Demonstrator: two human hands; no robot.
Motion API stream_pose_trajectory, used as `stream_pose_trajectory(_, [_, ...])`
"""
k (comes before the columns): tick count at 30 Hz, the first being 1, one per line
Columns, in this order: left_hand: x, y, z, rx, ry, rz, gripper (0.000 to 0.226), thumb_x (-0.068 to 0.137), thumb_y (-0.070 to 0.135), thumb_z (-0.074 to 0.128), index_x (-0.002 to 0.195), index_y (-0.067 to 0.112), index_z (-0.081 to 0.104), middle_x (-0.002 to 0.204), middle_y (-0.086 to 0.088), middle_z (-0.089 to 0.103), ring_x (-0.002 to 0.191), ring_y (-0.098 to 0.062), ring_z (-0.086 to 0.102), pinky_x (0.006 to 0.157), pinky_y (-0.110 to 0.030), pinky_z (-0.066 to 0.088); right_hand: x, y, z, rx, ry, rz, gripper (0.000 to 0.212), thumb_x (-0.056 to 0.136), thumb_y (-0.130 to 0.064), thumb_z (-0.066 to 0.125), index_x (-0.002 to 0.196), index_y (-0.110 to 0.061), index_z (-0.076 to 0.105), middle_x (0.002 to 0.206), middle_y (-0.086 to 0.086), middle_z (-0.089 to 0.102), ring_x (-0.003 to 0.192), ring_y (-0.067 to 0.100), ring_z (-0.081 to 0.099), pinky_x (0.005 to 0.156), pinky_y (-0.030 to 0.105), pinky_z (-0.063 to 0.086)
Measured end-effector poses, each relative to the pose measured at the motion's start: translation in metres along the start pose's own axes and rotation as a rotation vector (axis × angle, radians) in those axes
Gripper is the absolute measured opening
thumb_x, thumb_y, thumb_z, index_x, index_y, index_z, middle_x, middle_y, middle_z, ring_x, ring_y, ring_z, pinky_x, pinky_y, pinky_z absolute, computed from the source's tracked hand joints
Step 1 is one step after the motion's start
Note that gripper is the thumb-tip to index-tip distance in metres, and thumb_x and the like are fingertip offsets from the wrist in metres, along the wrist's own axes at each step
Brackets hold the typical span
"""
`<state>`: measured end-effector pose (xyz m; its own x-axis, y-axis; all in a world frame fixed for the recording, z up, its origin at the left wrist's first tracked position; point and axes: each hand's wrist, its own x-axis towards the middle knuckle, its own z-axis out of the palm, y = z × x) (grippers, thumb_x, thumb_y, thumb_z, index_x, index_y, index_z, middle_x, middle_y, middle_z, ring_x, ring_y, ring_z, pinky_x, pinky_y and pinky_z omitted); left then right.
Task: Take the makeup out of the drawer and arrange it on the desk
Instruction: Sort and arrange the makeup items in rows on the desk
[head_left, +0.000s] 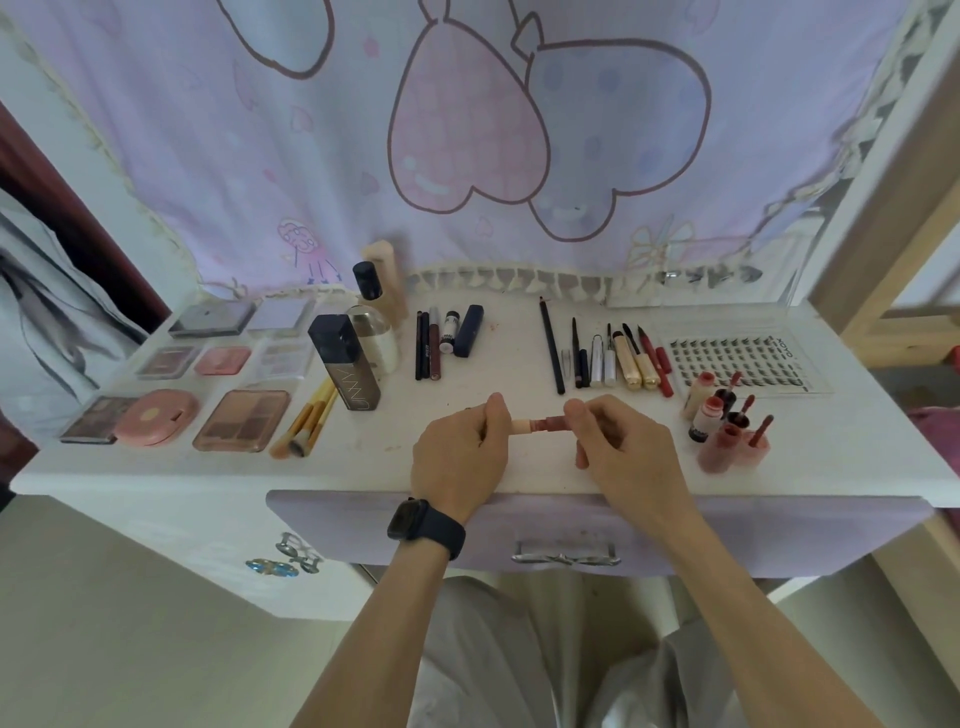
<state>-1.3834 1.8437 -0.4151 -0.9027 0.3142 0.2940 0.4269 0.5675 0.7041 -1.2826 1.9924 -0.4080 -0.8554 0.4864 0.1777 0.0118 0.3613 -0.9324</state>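
Observation:
A small lip gloss tube (540, 424) with a cream cap and a dark red body lies level over the white desk (363, 467), held at both ends. My left hand (460, 457), with a black watch on the wrist, pinches the cream cap end. My right hand (621, 447) grips the red end. The purple drawer (727, 535) below the desk edge is pushed in, its silver handle (565, 552) showing.
Palettes and compacts (208, 395) fill the desk's left, with brushes (306, 421), a dark UNNY bottle (345, 361) and taller bottles (379, 306). Pencils and tubes (447, 338) lie centre; liners (608, 358), a lash tray (737, 358) and open lip glosses (727, 421) sit right.

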Motion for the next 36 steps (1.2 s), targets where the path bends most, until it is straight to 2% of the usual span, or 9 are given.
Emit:
stream_pose_trajectory(3, [-0.002,-0.002,-0.002,-0.004,-0.022,0.078,0.049,0.096,0.059,0.032,0.064,0.025,0.046,0.054,0.007,0.045,0.049,-0.012,0.039,0.049,-0.024,0.029,0.000,0.003,-0.002,0.004,0.000,-0.026,0.015,0.102,-0.040,0.055,0.096,-0.035,0.067,0.073,-0.010,0.068,0.052,0.002,0.052,0.049,0.013,0.037])
stream_pose_trajectory(7, [0.000,-0.003,-0.006,-0.101,-0.050,0.104,0.026,0.097,0.049,0.054,0.082,0.029,0.062,0.070,0.012,0.058,0.065,-0.008,0.052,0.057,-0.019,0.036,0.003,0.004,-0.004,0.028,0.001,-0.029,0.012,0.104,-0.030,0.055,0.102,-0.040,0.062,0.093,-0.013,0.071,0.054,0.011,0.054,0.053,0.027,0.049])
stream_pose_trajectory(10, [0.002,-0.002,-0.011,-0.230,-0.065,0.063,0.015,0.091,0.045,0.064,0.086,0.032,0.070,0.077,0.018,0.067,0.072,-0.007,0.056,0.063,-0.015,0.041,0.003,0.003,-0.004,0.053,0.001,-0.022,0.013,0.103,-0.025,0.055,0.108,-0.036,0.060,0.101,-0.015,0.070,0.054,0.015,0.059,0.052,0.021,0.048])
stream_pose_trajectory(14, [0.003,0.000,-0.016,-0.304,-0.098,0.005,0.005,0.087,0.046,0.068,0.085,0.043,0.071,0.081,0.024,0.070,0.074,-0.003,0.059,0.067,-0.019,0.043,0.002,-0.003,-0.005,0.086,0.023,0.034,0.015,0.099,-0.049,0.056,0.110,-0.041,0.063,0.096,-0.016,0.073,0.049,0.009,0.058,0.047,0.016,0.044])
stream_pose_trajectory(17, [0.003,0.001,-0.019,-0.355,-0.088,-0.016,0.017,0.080,0.055,0.065,0.088,0.042,0.072,0.082,0.019,0.073,0.075,-0.005,0.060,0.070,-0.021,0.045,0.004,-0.004,-0.005,0.075,0.027,0.041,0.029,0.093,-0.064,0.047,0.092,-0.044,0.068,0.078,-0.008,0.072,0.047,0.004,0.052,0.046,0.018,0.043])
stream_pose_trajectory(20, [0.004,0.000,-0.019,-0.370,-0.095,-0.036,0.016,0.079,0.057,0.063,0.086,0.044,0.071,0.077,0.018,0.072,0.079,-0.014,0.065,0.075,-0.028,0.051,0.004,-0.003,-0.006,0.025,0.041,0.034,0.027,0.099,-0.056,0.049,0.089,-0.042,0.070,0.068,-0.009,0.067,0.049,0.002,0.050,0.048,0.015,0.040])
stream_pose_trajectory(23, [0.005,-0.001,-0.019,-0.377,-0.091,-0.050,0.018,0.081,0.056,0.062,0.083,0.041,0.071,0.068,0.019,0.069,0.070,-0.008,0.061,0.071,-0.024,0.049,0.003,-0.002,-0.007,0.067,0.027,0.007,0.014,0.104,-0.035,0.054,0.098,-0.039,0.066,0.087,-0.018,0.073,0.054,0.002,0.054,0.050,0.015,0.042])
stream_pose_trajectory(26, [0.006,-0.002,-0.019,-0.397,-0.074,-0.058,0.030,0.082,0.058,0.057,0.078,0.033,0.071,0.057,0.020,0.061,0.059,-0.001,0.052,0.061,-0.012,0.040,0.000,-0.002,-0.008,0.144,0.021,-0.027,0.021,0.104,-0.023,0.054,0.101,-0.042,0.063,0.102,-0.016,0.074,0.051,0.010,0.048,0.047,0.019,0.043])
stream_pose_trajectory(36, [0.004,-0.002,-0.016,-0.384,0.009,-0.093,0.050,0.095,0.054,0.045,0.062,0.023,0.067,0.050,0.012,0.045,0.050,-0.003,0.038,0.051,-0.015,0.032,-0.003,0.000,-0.006,0.197,0.129,-0.063,0.018,0.105,-0.017,0.052,0.107,-0.030,0.063,0.101,-0.016,0.074,0.049,0.018,0.048,0.044,0.022,0.042])
